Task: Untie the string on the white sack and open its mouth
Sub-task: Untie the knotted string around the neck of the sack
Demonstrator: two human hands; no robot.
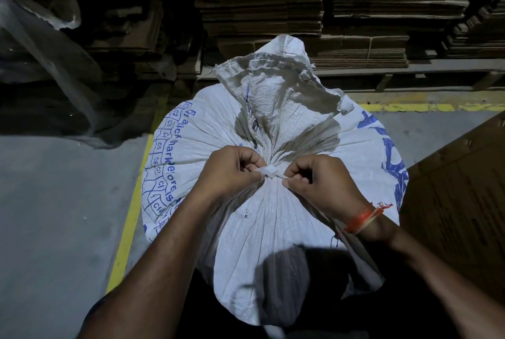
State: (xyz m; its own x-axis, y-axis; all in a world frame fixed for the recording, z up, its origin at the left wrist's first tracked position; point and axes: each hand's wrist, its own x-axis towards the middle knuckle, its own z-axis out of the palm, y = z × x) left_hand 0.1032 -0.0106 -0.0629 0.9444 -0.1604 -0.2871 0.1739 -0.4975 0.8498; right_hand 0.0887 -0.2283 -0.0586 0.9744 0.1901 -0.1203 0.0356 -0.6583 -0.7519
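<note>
A full white woven sack (273,229) with blue print stands upright in front of me, its neck gathered tight at the middle. Above the gathering, the loose mouth flap (276,84) fans out and stands up, still bunched. A white string knot (269,170) sits at the neck. My left hand (229,172) pinches the string on the knot's left side. My right hand (317,180) pinches it on the right side, an orange thread band on that wrist. Both hands touch the knot.
Stacks of flattened cardboard (328,16) fill the back. A brown carton (459,196) stands close on the right of the sack. Clear plastic wrap (54,46) hangs at the left. A yellow floor line (128,218) runs along the grey concrete floor.
</note>
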